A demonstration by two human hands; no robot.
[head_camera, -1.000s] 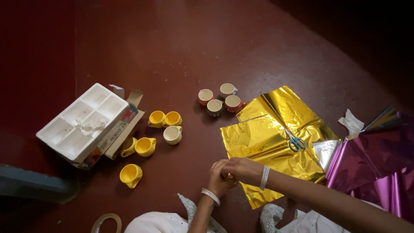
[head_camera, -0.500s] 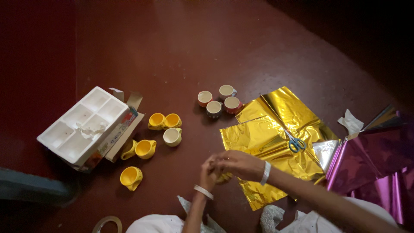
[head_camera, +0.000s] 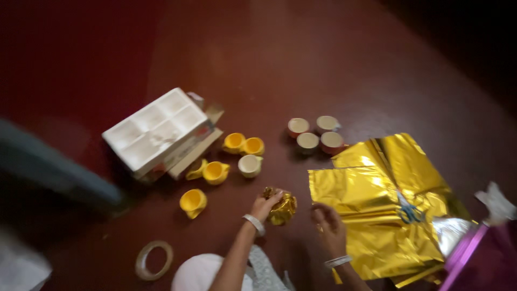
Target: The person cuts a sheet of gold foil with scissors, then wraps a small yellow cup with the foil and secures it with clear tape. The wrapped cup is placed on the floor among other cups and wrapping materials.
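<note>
Half a second ago both hands met over one small bundle; now they have parted, and the left hand alone sets the gold-wrapped bundle on the dark red floor, fingers curled over its top. The right hand has drawn off to three o'clock of the bundle, holding nothing, fingers loosely bent beside the edge of the gold foil sheets.

Judging from this, the placing goes well if the bundle is lowered squarely so the crimped foil does not spring loose, and the fingers lift straight off.

At eleven o'clock of the bundle stand five yellow cups, one of them paler; at one o'clock, four reddish cups in a cluster. Further out at ten o'clock lies one white moulded tray on its carton. One pair of blue-handled scissors rests on the foil at three o'clock, with pink foil beyond. One tape roll lies at eight o'clock.
</note>
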